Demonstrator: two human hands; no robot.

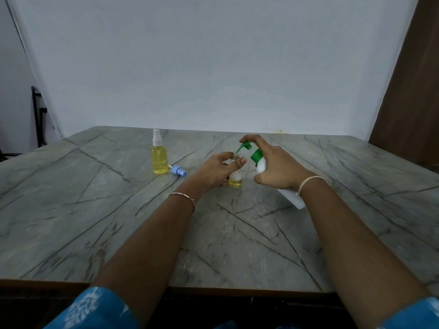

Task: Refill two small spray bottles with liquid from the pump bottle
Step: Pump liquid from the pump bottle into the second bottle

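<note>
Near the middle of the marble table (95, 210), the left hand (217, 169) grips an uncapped small spray bottle (235, 182), upright, a little yellow liquid inside. The right hand (278, 167) clasps the tilted pump bottle (291, 198), forefinger on its green head, nozzle over the open neck; a full spray bottle (159, 160) and loose blue sprayer (179, 171) sit further left

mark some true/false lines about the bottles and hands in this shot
1. The left hand holds the uncapped small bottle. True.
2. The pump bottle stands upright, untouched. False: the right hand holds it tilted, with its green nozzle over the small bottle's mouth.
3. The blue spray cap lies on the table. True.
4. The capped spray bottle is empty. False: it is nearly full of yellow liquid.
</note>
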